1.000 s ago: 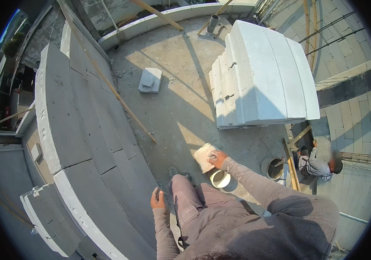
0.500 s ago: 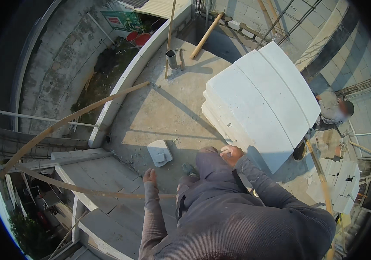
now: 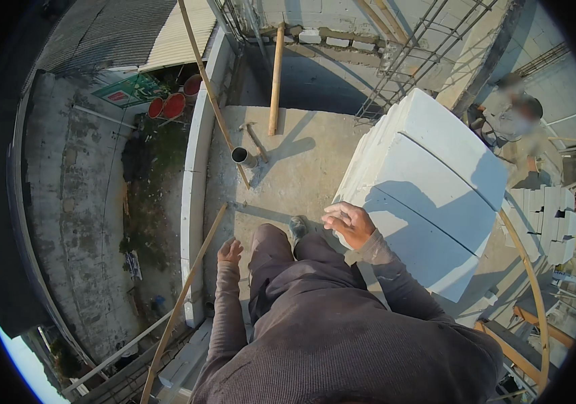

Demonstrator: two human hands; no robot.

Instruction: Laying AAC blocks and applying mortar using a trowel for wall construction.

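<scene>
A: As you stand by the blocks (image 3: 416, 145), what could go wrong?

B: You could trip. The pipe (image 3: 246, 159) and hammer (image 3: 255, 141) are ahead of your shoe (image 3: 297, 227), and a pole (image 3: 191, 289) slants by your left hand (image 3: 230, 250). The dark gap (image 3: 328, 81) past them looks deep, so a fall there could hurt.

A: Do you hold anything?

B: Nothing that shows. Your right hand (image 3: 351, 225) has bent fingers, a bit apart; the left's curl loosely. The blocks are just by the right one, so a bump could scrape it.

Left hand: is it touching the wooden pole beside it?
Apart. The head view shows a narrow but clear gap between the left hand and the pole.
</scene>
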